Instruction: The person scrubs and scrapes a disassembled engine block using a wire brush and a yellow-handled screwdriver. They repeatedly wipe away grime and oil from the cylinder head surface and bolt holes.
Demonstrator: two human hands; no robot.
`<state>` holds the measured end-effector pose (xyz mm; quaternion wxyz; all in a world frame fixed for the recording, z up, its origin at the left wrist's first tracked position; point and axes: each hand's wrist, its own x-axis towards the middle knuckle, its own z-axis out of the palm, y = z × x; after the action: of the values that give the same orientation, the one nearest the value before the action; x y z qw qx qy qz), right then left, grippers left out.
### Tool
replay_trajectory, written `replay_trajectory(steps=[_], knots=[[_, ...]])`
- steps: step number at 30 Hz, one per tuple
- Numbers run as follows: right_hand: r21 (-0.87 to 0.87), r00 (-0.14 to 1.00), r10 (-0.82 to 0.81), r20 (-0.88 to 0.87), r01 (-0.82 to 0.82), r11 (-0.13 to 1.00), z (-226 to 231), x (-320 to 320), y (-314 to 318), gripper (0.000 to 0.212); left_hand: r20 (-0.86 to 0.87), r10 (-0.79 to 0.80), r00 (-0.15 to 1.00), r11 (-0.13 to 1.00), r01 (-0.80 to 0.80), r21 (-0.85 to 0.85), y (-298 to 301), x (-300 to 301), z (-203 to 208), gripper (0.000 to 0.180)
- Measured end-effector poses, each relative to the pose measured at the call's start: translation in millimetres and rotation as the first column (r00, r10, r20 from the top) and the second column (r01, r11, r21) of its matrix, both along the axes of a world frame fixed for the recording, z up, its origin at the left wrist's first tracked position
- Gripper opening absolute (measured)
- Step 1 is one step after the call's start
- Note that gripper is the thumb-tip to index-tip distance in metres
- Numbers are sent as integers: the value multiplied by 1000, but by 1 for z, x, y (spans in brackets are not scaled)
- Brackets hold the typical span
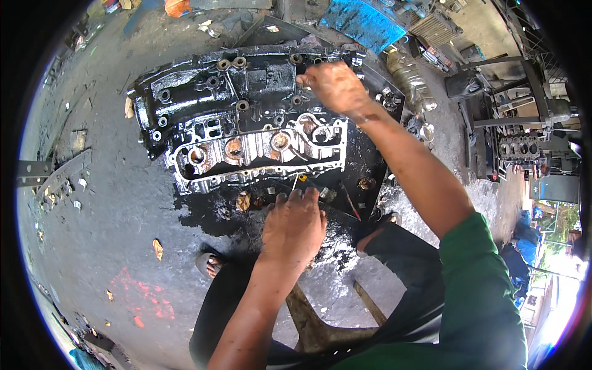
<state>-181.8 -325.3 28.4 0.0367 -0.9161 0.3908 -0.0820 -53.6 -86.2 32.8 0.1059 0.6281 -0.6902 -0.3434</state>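
A long black engine cover (269,78), wet with oil, lies across the far side in front of me. Against its near edge is a silver metal engine casting (213,179) with round, rust-stained openings. My right hand (337,89) is over the right part of the black cover, its fingers curled closed; whatever they hold is hidden. Closer to me, my left hand (293,225) is just below the casting's near edge with its fingers bent. A thin pale rod (295,180) shows just beyond those fingers. Whether the left hand grips it is unclear.
Under the parts is a dark tray (385,132) with small metal pieces at its right. A thin red-tipped tool (357,213) lies near its front edge. Further right stands a plastic bottle (408,77), with a blue sheet (361,24) behind. A stool (320,333) is between my legs.
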Motion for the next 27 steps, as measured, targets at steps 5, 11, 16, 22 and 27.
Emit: replay_trajectory(steps=[5,11,16,22,27], knots=[[33,935,-249,-254,266,964,-4,-15,5,45,-37,8,999,1000,-9,-30,8,-2,1,36],[98,980,-126,-157,142,985,0,-55,28,31,-20,37,999,998,-38,-44,5,13,6,33],[32,908,116,-404,-112,993,15,-54,39,32,-43,48,998,994,-52,-95,8,11,5,33],[166,733,229,-640,-159,973,35,-43,11,28,-45,71,996,993,-75,-87,6,6,4,32],[164,688,285,-667,-238,957,39,-33,-5,27,-32,63,998,993,-66,-93,3,6,7,32]])
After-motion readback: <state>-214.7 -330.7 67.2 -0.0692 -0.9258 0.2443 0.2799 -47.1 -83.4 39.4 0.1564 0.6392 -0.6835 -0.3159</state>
